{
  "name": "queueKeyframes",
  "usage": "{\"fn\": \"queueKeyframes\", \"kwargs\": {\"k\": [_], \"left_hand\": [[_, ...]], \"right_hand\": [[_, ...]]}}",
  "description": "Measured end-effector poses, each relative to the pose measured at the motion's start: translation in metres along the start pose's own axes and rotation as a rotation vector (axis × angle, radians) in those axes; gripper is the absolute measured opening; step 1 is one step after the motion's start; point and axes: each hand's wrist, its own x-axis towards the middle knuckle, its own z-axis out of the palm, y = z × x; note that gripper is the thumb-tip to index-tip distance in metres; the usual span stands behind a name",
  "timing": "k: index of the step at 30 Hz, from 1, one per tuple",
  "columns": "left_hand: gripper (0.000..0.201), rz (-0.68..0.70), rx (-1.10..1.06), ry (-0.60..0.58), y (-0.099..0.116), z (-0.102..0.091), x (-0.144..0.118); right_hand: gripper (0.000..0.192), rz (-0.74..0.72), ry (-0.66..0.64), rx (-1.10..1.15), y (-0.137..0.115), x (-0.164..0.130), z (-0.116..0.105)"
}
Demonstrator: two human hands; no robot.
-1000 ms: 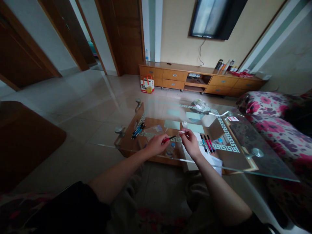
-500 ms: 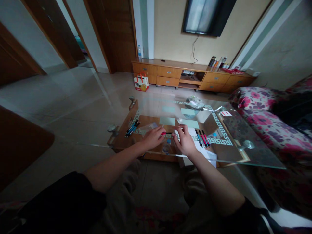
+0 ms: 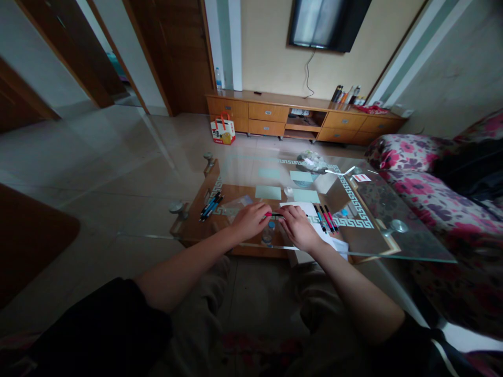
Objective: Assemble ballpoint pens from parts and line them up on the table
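Held pen point(image 3: 274, 214): pink, black. Pen row point(image 3: 326, 219): blue, pink, black. Desk point(image 3: 357, 223): pale Greek-key border. Sofa point(image 3: 417, 189): pink-purple floral on white.

Slim pen point(image 3: 276, 214) showing red toward left hand point(image 3: 251, 221), black toward right hand point(image 3: 301, 228); running nearly level, bridging narrow gap between them; both hands covering much of its length; short stretch showing.
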Motion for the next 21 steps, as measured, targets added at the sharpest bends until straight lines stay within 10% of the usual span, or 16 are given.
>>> {"fn": "queueKeyframes", "kwargs": {"k": [21], "left_hand": [[0.026, 0.073, -0.050, -0.145, -0.003, 0.001, -0.003]], "right_hand": [[0.028, -0.029, -0.085, -0.050, 0.013, -0.002, 0.002]]}}
